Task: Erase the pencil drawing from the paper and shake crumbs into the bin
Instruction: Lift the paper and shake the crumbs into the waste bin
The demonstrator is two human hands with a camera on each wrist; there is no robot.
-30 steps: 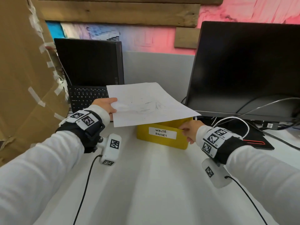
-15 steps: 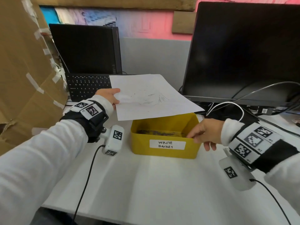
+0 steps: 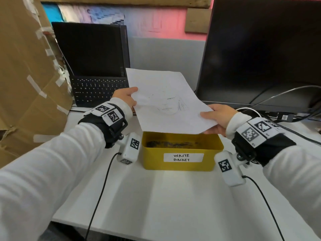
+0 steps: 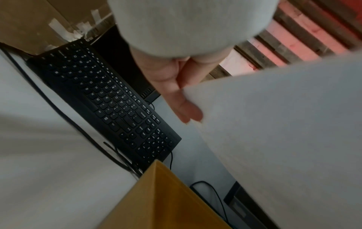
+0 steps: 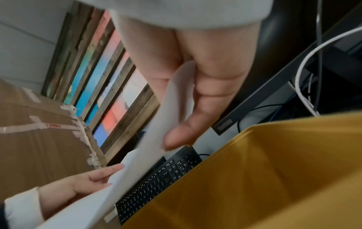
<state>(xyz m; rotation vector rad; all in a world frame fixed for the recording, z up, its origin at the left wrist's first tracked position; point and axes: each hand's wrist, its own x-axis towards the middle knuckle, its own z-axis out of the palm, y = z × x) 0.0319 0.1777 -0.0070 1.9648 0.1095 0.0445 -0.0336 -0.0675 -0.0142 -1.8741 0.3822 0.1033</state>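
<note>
On white desk (image 3: 173, 197), yellow bin (image 3: 180, 159)

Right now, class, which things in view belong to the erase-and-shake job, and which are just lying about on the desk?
Belongs to the job:
paper, with faint pencil drawing
yellow waste basket
left hand and right hand, holding the paper over it

Just lying about:
keyboard
monitor
cardboard box
cables

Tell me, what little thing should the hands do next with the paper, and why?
Probably tip the paper toward the bin and give it a small shake. The left hand and right hand each hold an edge, the sheet hangs right over the open bin, and faint pencil lines show on it, so loose crumbs should slide in.
</note>
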